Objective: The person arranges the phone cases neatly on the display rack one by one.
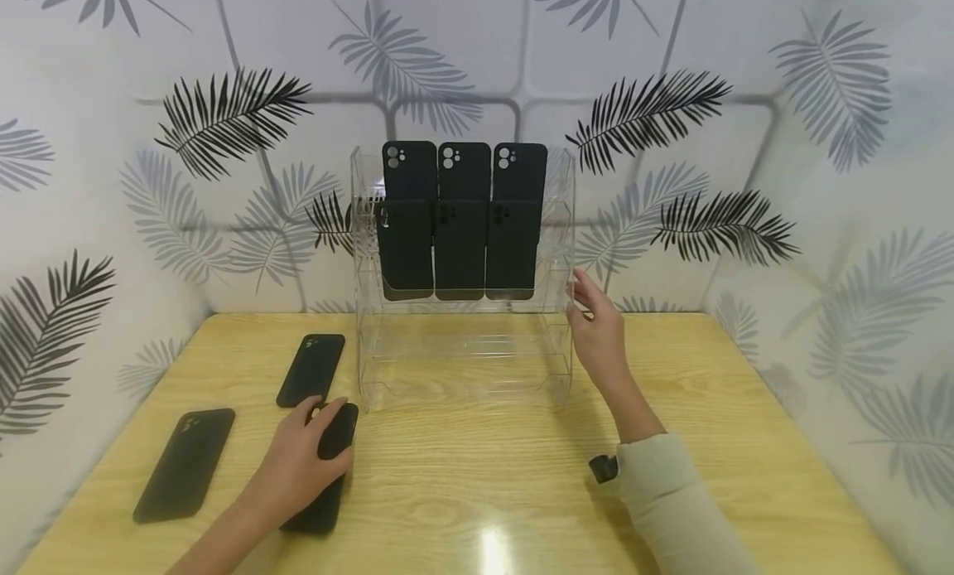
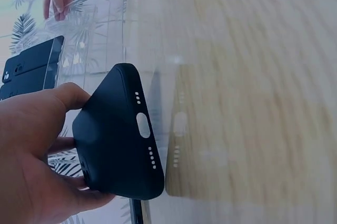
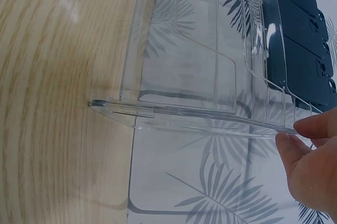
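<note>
Currently in hand: a black phone case (image 2: 113,134), at the near left of the table (image 1: 477,484)
My left hand (image 1: 301,459): fingers and thumb grasping that case by its edges
Loose cases: one dark case (image 1: 310,370) just beyond my fingers, another (image 1: 184,466) farther left
Clear rack (image 1: 462,345): mid-table, toward the far side, bearing six dark cases (image 1: 460,244) in two rows of three
My right hand (image 1: 602,339): thumb and fingers pinching the rack's right edge
Far wall (image 1: 462,45): leaf-patterned
</note>
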The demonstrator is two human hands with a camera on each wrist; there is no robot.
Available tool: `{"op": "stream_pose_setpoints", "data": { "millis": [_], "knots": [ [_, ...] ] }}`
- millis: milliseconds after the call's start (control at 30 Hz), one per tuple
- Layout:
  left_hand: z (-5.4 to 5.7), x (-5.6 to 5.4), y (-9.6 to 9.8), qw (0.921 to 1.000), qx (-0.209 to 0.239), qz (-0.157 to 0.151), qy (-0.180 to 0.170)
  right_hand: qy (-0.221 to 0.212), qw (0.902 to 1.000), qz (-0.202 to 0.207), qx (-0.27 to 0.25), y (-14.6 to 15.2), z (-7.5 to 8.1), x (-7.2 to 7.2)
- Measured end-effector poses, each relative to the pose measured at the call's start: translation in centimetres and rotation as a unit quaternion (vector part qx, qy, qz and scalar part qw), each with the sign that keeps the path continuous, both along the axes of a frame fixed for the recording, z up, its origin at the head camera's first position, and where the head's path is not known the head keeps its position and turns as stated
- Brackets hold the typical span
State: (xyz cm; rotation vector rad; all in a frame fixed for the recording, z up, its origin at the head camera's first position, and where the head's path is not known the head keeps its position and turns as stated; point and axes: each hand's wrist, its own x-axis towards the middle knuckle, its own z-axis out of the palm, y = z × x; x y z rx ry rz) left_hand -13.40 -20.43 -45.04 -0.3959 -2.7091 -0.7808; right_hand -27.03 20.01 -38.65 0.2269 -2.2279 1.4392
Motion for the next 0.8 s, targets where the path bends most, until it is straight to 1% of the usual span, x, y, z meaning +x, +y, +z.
{"op": "stream_pose_setpoints", "data": {
  "millis": [167, 267, 367, 500, 633, 800],
  "knots": [
    [0.6, -0.2, 0.6, 0.9995, 0.018, 0.004, -0.027, 0.005, 1.0000, 0.000, 0.005, 0.0, 0.0, 0.0],
    [1.1, -0.6, 1.1, 0.9993, 0.022, -0.002, -0.031, 0.010, 0.9999, 0.001, 0.004, 0.1, 0.0, 0.0],
    [1.7, -1.1, 1.7, 0.9993, 0.025, -0.009, -0.027, 0.014, 0.9999, 0.001, -0.002, 0.1, -0.1, 0.1],
    [2.6, -1.6, 2.7, 0.9989, 0.039, -0.016, -0.020, 0.015, 0.9998, 0.000, -0.012, 0.1, -0.3, 0.0],
    [3.7, -2.3, 3.9, 0.9982, 0.054, -0.022, -0.014, 0.014, 0.9997, -0.002, -0.022, 0.1, -0.5, -0.1],
    [5.1, -3.4, 5.5, 0.9966, 0.076, -0.026, -0.021, 0.014, 0.9995, -0.005, -0.027, 0.2, -0.5, -0.1]
  ]
}}
